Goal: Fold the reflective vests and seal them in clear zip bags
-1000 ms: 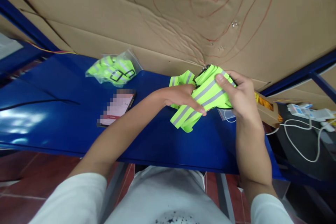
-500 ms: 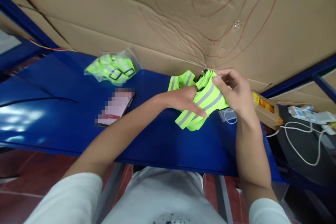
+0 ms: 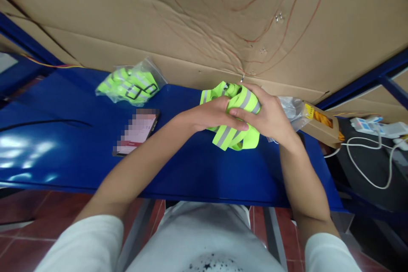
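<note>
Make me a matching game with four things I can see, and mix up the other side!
Things:
1. phone
2. loose striped bands
3. clear bag on the left
4. brown box

Places and looks:
A. has a yellow label and orange inside
B. held by the left hand and the right hand
C. has a pinkish screen
D. has yellow-green striped bands and black rings inside

Right pairs: 1-C, 2-B, 3-D, 4-A

Pic a bit soft, w/ white glare on blue tabletop [image 3: 73, 136], L side.
</note>
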`<move>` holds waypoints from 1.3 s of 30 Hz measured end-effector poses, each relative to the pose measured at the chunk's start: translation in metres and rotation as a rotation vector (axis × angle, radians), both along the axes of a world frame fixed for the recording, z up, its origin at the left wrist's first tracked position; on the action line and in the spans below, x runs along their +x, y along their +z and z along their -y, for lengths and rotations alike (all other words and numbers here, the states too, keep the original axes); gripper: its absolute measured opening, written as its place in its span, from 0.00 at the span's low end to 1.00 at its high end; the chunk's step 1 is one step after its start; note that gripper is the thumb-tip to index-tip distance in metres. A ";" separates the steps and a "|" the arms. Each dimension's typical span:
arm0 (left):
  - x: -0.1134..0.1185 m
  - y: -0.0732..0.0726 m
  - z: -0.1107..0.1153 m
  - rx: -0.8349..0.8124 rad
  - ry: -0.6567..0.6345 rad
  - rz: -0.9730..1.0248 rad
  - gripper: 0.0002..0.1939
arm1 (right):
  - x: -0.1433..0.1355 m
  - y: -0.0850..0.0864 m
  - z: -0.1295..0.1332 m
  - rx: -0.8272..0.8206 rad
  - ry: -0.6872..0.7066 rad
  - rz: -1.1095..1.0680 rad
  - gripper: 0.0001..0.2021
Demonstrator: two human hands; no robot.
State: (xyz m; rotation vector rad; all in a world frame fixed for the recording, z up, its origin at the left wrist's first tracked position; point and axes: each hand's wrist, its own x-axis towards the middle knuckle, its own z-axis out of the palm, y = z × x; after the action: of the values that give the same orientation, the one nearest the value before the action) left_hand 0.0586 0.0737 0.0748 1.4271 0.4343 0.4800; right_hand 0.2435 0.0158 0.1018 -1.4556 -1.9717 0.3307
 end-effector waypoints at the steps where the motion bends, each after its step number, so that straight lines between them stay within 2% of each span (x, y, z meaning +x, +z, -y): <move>1: 0.001 -0.002 0.000 -0.075 -0.003 0.030 0.19 | 0.000 0.000 -0.001 0.014 -0.018 -0.010 0.34; 7: 0.016 -0.012 0.009 -0.455 -0.039 0.142 0.20 | 0.003 0.000 -0.002 0.112 -0.036 -0.033 0.31; 10: 0.024 -0.014 0.016 -0.499 -0.097 0.202 0.21 | 0.008 0.000 -0.004 0.156 -0.071 -0.057 0.32; 12: 0.024 -0.014 0.017 -0.435 -0.105 0.190 0.19 | 0.011 0.002 -0.005 0.162 -0.064 -0.061 0.32; 14: 0.021 -0.013 0.015 -0.300 -0.098 0.116 0.16 | 0.013 0.005 -0.003 0.147 -0.026 -0.070 0.31; 17: 0.012 -0.011 0.006 -0.118 -0.160 -0.015 0.13 | 0.012 0.009 0.001 0.069 0.019 -0.118 0.27; 20: 0.008 -0.010 -0.001 -0.071 -0.230 -0.065 0.13 | 0.010 0.013 0.006 -0.022 0.010 -0.209 0.21; 25: 0.009 -0.008 -0.001 -0.003 -0.178 -0.063 0.18 | 0.013 0.018 0.009 -0.170 -0.014 -0.530 0.21; 29: 0.009 -0.006 0.001 0.141 -0.106 -0.049 0.22 | 0.017 0.016 0.005 -0.343 0.042 -0.751 0.22; 32: 0.008 -0.010 -0.005 0.324 -0.011 -0.045 0.25 | 0.017 0.012 0.000 -0.427 0.089 -0.843 0.23; 36: 0.008 -0.018 -0.019 0.492 0.228 0.018 0.41 | 0.014 0.008 -0.004 -0.384 0.110 -0.856 0.26; 39: 0.006 -0.020 -0.027 0.620 0.314 -0.027 0.49 | 0.013 0.008 -0.002 -0.266 0.084 -0.691 0.25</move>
State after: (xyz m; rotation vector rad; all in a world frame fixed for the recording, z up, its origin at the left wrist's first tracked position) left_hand 0.0650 0.1007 0.0549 1.9720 0.5640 0.9042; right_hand 0.2564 0.0177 0.1096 -1.1875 -1.4553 1.0156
